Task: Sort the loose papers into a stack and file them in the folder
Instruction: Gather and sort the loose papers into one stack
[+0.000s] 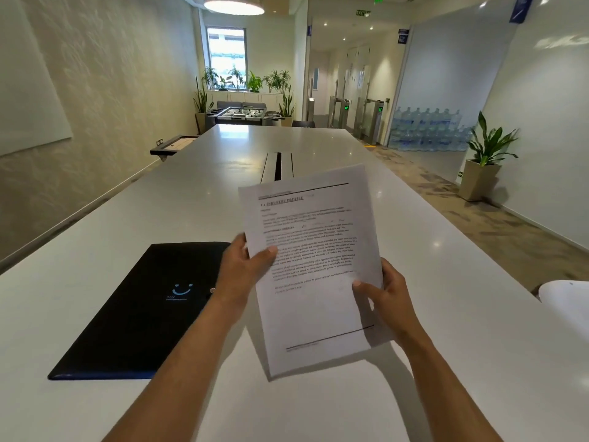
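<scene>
Papers [314, 266] sit raised above the surface [446, 314], our left hand [242, 269] pinching the left edge and our right hand [385, 295] the right, both closed on them. We should tap the edges flush first, then open the closed folder [137, 311] lying just to the left.

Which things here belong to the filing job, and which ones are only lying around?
Belong to the job:
papers, held by left hand and right hand
black folder, closed on the table

Just around:
potted plant
foosball table
water bottles
</scene>
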Motion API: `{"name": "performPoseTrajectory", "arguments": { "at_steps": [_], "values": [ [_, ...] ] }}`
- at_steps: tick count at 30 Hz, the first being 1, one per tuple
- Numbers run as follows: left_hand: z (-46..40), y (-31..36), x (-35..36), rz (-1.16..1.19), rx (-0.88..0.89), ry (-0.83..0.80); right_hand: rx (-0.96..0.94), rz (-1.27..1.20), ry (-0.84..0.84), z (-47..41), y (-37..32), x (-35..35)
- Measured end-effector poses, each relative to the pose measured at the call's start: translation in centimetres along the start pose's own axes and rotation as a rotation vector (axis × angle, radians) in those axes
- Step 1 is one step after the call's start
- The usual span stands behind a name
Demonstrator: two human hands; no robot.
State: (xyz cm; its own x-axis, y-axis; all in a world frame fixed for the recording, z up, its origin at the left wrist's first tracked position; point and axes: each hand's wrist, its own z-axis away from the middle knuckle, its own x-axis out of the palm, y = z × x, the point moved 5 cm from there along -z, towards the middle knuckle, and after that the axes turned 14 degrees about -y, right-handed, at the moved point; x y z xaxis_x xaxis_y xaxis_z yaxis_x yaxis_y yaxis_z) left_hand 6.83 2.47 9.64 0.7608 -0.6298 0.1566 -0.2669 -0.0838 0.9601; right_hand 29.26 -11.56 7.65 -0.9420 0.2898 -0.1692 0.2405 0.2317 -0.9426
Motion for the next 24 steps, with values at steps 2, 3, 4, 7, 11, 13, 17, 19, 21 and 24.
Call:
{"name": "performPoseTrajectory", "arguments": {
  "at_steps": [2,3,4,7,11,13,17,19,21,24],
  "values": [
    [-0.8,1.8,-1.2,0.063,0.048,0.034,0.001,0.034,-0.035,-0.2,-0.4,-0.3],
    [-1.2,2.6,-1.6,0.104,0.075,0.032,-0.001,0.048,-0.053,-0.3,-0.8,-0.4],
    [-1.5,3.3,-1.8,0.135,0.104,0.01,-0.007,0.063,-0.069,-0.4,-1.1,-0.3],
    [-2.3,4.6,-1.3,0.148,0.145,-0.079,-0.046,0.081,-0.119,-0.8,-2.2,0.2],
    [-2.3,6.1,-0.9,0.015,0.257,0.074,-0.077,0.053,-0.146,-1.3,-2.9,0.4],
    [-2.2,7.3,-0.2,-0.08,0.35,0.095,-0.094,0.03,-0.15,-1.8,-3.4,0.5],
    [-1.8,10.2,1.3,-0.148,0.505,0.142,-0.133,0.011,-0.069,-2.8,-4.7,0.0],
    [-1.8,11.0,1.2,-0.089,0.539,0.23,-0.151,0.022,0.094,-2.5,-4.6,-1.2],
    [-1.9,10.8,0.5,0.046,0.519,0.326,-0.135,-0.083,0.261,-1.8,-3.2,-2.2],
    [-1.9,8.8,0.4,0.215,0.448,0.392,-0.077,-0.43,0.369,-1.3,-0.1,-1.9]
  ]
}}
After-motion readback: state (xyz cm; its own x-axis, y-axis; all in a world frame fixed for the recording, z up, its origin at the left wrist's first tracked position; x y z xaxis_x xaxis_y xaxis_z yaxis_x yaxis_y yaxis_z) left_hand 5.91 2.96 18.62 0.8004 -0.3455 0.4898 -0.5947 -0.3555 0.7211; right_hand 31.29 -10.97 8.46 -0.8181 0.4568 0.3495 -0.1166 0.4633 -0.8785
